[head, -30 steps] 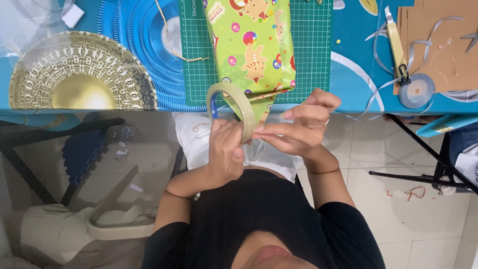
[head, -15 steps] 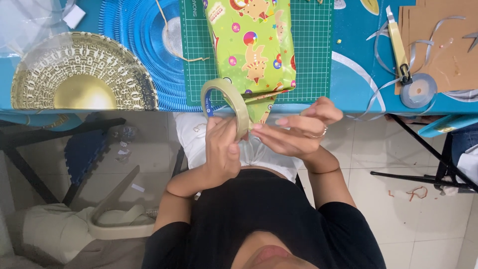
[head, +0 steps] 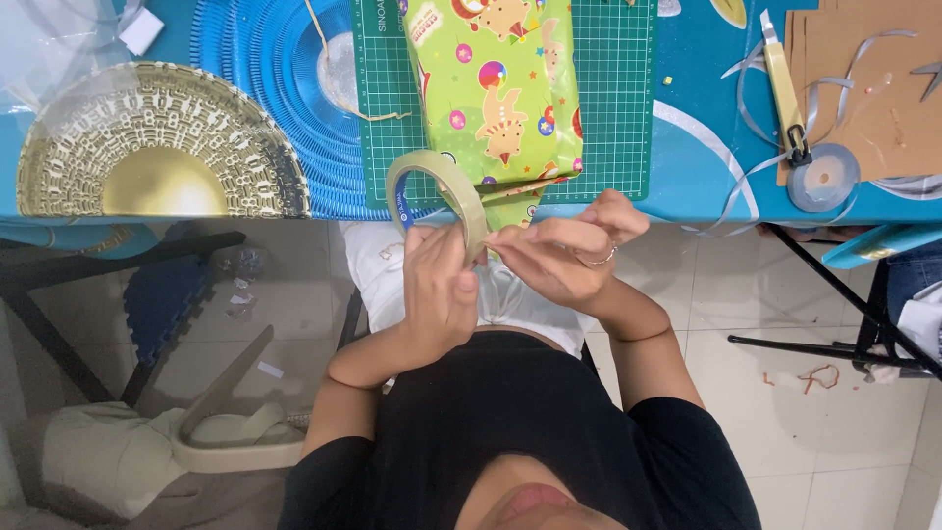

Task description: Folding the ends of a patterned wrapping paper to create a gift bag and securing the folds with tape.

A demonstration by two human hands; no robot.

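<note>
Still, both hands' fingers [head: 510, 238] keep pinching the tape roll [head: 439, 188], barely shifted.

A pale, cream-coloured tape roll [head: 437, 191] is held upright at the table edge; its open ring is tilted, just before the green wrapped parcel [head: 500, 93].

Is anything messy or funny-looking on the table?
Yes: loose silver ribbon curls in tangles over the blue table near its spool, some trailing off the edge. The wrapped present looks neat.
</note>
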